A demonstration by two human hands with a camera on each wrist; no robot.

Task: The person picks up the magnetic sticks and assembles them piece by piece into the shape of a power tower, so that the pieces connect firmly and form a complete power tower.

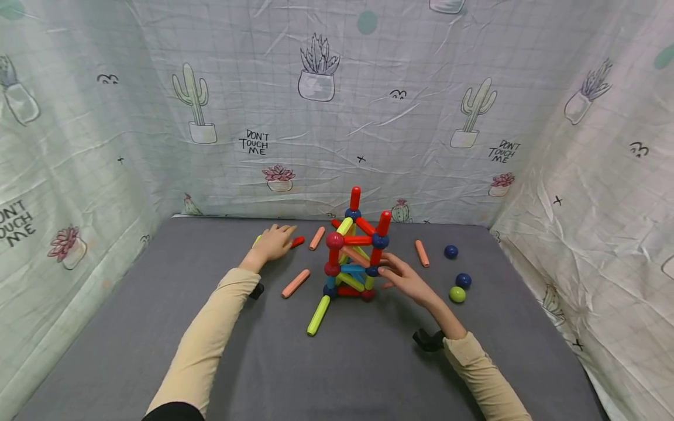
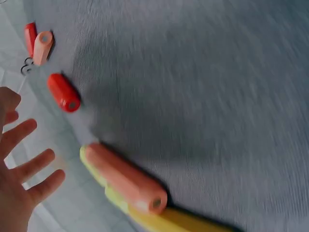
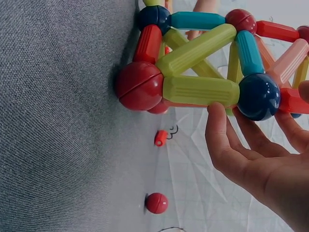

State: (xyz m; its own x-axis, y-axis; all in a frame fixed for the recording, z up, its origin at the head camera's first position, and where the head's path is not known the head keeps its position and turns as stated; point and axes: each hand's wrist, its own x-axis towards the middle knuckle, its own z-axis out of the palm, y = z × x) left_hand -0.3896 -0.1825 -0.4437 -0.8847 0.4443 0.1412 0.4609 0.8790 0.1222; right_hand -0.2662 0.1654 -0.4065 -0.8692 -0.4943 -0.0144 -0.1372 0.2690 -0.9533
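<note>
A tower of coloured building rods and balls point(image 1: 358, 240) stands mid-table, with red rods pointing up from two blue balls. Beside its right side is my right hand point(image 1: 408, 280). In the right wrist view its relaxed fingertips touch or nearly touch a yellow-green rod point(image 3: 200, 90) and a dark blue ball point(image 3: 259, 96). My left hand point(image 1: 272, 242) hovers left of the tower with spread fingers and holds nothing. Near it in the left wrist view lie a short red rod point(image 2: 63, 93), an orange-pink rod point(image 2: 126, 179) and yellowish rods point(image 2: 169, 222).
Loose orange-pink rods point(image 1: 296, 283) lie left of the tower, and another orange-pink rod point(image 1: 422, 253) lies right. A yellow-green rod point(image 1: 318, 316) extends from the tower's base toward me. Two blue balls point(image 1: 450, 252) and a green ball point(image 1: 457, 294) sit at right. A printed curtain point(image 1: 337, 146) rises behind.
</note>
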